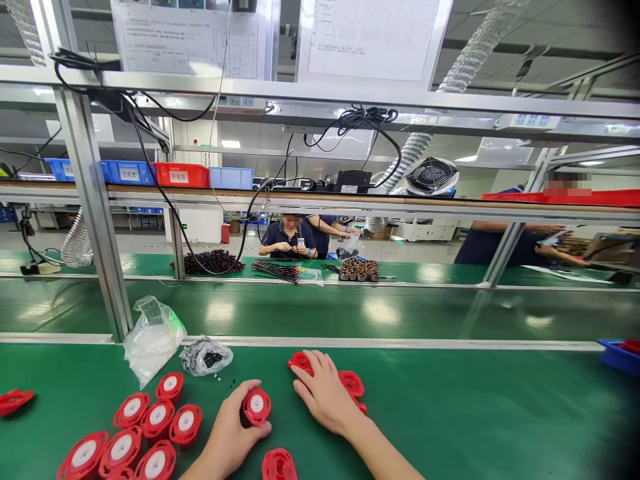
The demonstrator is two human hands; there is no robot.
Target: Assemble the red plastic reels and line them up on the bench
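My left hand (233, 427) is closed around a round red plastic part with a white disc at its centre (257, 404), its white face turned up. My right hand (327, 393) reaches over a red plastic housing (301, 361), with the fingers bent across it and partly hiding it. Beside that hand lies another red housing (352, 383), partly covered by the wrist. One more red housing (279, 465) rests near the front edge of the view, between my forearms. At the left stand several red parts with white centres (121, 448), packed close together.
A clear plastic bag (153, 340) and a small bag of black pieces (206, 356) lie on the green bench (475, 413). A lone red part (15, 401) is at far left, a blue bin (620, 357) at far right. A metal post (95, 180) rises behind; people work beyond.
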